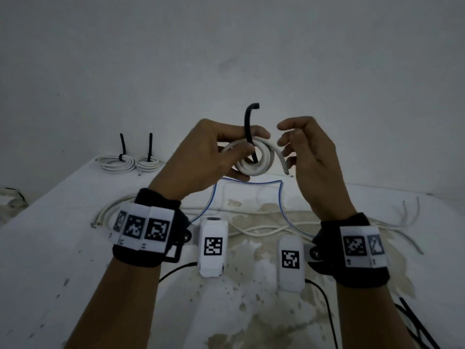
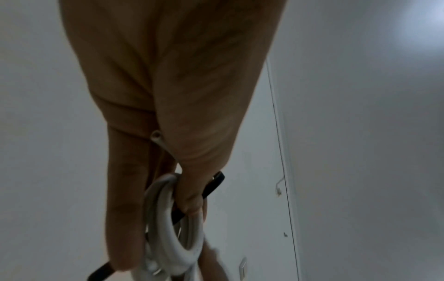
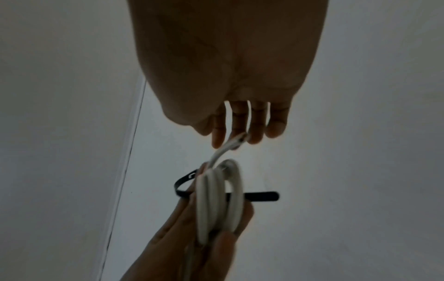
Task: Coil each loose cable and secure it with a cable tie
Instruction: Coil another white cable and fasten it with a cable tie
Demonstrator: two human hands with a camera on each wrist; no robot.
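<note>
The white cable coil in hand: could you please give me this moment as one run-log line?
left hand: grips white cable coil with black cable tie through it | right hand: beside coil's loose end, holding nothing | tie: unfastened

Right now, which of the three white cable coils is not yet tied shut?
The coil in the left hand: its black tie hangs unfastened. The two coils on the table are tied.

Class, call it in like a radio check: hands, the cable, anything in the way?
Left hand grips white coil with black tie threaded through, unfastened. Right hand beside it, fingers curled, holding nothing. Loose cables wait on table. Nothing blocking.
</note>
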